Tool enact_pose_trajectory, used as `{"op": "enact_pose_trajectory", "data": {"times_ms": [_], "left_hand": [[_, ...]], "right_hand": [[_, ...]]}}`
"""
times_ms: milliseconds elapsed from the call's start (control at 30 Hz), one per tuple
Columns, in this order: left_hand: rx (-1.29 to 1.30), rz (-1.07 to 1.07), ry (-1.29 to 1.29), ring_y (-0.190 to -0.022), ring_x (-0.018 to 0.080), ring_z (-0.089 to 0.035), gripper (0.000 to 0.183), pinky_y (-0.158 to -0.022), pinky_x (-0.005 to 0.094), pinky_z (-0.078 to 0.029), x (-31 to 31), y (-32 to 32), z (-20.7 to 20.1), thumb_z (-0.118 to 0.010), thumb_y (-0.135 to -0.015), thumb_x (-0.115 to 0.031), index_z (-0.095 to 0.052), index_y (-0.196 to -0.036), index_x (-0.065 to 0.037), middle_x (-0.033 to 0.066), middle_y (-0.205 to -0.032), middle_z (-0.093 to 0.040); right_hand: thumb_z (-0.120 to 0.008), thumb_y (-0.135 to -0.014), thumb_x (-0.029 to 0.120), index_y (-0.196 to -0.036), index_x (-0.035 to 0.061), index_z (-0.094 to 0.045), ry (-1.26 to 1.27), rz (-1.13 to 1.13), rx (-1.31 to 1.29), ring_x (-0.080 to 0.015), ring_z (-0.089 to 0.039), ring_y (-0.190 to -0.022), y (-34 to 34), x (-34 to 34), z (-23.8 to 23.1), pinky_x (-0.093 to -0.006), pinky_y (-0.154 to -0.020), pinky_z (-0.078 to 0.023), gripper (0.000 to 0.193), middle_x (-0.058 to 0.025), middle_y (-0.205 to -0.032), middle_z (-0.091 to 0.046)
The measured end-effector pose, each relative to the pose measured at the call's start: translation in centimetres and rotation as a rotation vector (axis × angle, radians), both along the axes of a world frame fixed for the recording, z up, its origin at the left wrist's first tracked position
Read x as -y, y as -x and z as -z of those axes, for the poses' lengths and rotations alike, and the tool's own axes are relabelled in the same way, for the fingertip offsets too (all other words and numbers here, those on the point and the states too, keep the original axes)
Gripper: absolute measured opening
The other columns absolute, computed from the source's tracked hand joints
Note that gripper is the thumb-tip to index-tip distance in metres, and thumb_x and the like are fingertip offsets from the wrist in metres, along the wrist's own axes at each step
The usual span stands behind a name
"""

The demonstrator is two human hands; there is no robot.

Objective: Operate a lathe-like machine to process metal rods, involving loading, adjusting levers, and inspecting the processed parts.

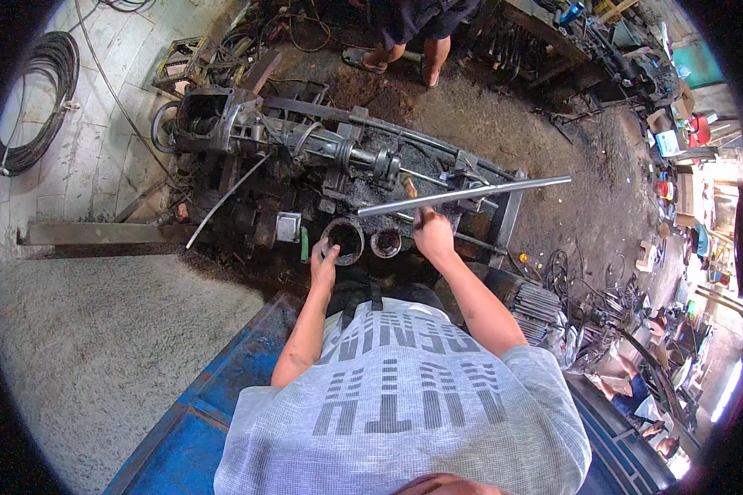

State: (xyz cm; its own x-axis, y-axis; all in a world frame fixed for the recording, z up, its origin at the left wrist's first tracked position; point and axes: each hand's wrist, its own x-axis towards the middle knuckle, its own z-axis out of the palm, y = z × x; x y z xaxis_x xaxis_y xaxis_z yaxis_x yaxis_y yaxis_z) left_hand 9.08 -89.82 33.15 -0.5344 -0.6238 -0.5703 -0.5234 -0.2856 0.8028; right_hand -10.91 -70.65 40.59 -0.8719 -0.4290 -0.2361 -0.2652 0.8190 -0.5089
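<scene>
My left hand (325,254) is closed on the near left side of a wide metal ring (344,241), its thumb against the rim. Just right of it lies a smaller dark-centred ring (385,242). My right hand (432,233) is closed at the underside of a long, bright metal bar (479,192), which slants up to the right. Beyond the bar, in line with this fist, shows a short brown piece (410,187); whether it joins the bar I cannot tell. Past both hands lies a greasy machine assembly with a shaft (334,150) on a metal frame (510,213).
A person's legs (404,54) stand at the far side. A thin rod (227,200) leans at the left, near a beam (107,233). Coiled hose (45,103) lies far left. A finned motor (535,307) sits right of me. Another person (640,396) is at lower right.
</scene>
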Motion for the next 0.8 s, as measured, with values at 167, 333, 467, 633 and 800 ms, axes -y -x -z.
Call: {"op": "enact_pose_trajectory", "data": {"times_ms": [167,333,467,633,800], "left_hand": [[0.052,0.02,-0.043,-0.116,0.0243,-0.049,0.048,-0.095,0.0352,-0.039,-0.2,0.9,-2.2,-0.064,-0.086,-0.029,-0.051,-0.128,-0.011,0.0104,-0.128,-0.051],[0.069,0.066,-0.035,-0.116,0.0234,-0.049,0.049,-0.095,0.0331,-0.039,0.1,1.0,-2.8,-0.063,-0.086,-0.031,-0.05,-0.128,-0.008,0.0105,-0.127,-0.052],[0.044,0.063,0.03,-0.114,0.0212,-0.05,0.048,-0.094,0.0315,-0.039,-0.2,0.8,-2.4,-0.064,-0.086,-0.03,-0.052,-0.126,-0.006,0.0102,-0.123,-0.053],[-0.102,0.034,0.037,-0.102,0.0164,-0.053,0.039,-0.086,0.0286,-0.042,-1.3,0.7,-2.3,-0.065,-0.086,-0.023,-0.055,-0.119,-0.004,0.0073,-0.111,-0.056],[-0.11,0.045,0.015,-0.099,0.0153,-0.054,0.035,-0.081,0.0277,-0.044,-1.4,0.1,-2.5,-0.062,-0.087,-0.019,-0.056,-0.119,-0.006,0.0053,-0.112,-0.055]], "right_hand": [[-0.05,-0.087,0.014,-0.121,0.0048,-0.053,0.005,0.003,-0.11,-0.0422,-0.063,-0.071,0.4,-0.5,2.4,-0.0524,-0.067,-0.051,0.036,-0.0254,-0.076,-0.064],[-0.049,-0.087,0.014,-0.121,0.0037,-0.051,0.079,0.061,0.091,-0.0446,-0.062,-0.071,-3.3,-2.0,1.3,-0.0542,-0.067,-0.05,0.036,-0.0274,-0.077,-0.063],[-0.051,-0.086,0.015,-0.111,0.0011,-0.057,0.182,0.201,0.125,-0.0447,-0.061,-0.07,-6.0,-4.8,1.7,-0.0536,-0.065,-0.049,0.029,-0.028,-0.074,-0.061],[-0.063,-0.074,0.02,-0.084,-0.0023,-0.066,0.181,0.478,0.137,-0.0416,-0.063,-0.07,-8.9,-9.3,3.5,-0.0467,-0.065,-0.05,0.025,-0.0258,-0.069,-0.061],[-0.067,-0.067,0.023,-0.08,-0.0024,-0.068,0.091,0.642,0.172,-0.0396,-0.064,-0.072,-8.9,-12.7,6.0,-0.0431,-0.068,-0.05,0.028,-0.0254,-0.071,-0.063]]}}
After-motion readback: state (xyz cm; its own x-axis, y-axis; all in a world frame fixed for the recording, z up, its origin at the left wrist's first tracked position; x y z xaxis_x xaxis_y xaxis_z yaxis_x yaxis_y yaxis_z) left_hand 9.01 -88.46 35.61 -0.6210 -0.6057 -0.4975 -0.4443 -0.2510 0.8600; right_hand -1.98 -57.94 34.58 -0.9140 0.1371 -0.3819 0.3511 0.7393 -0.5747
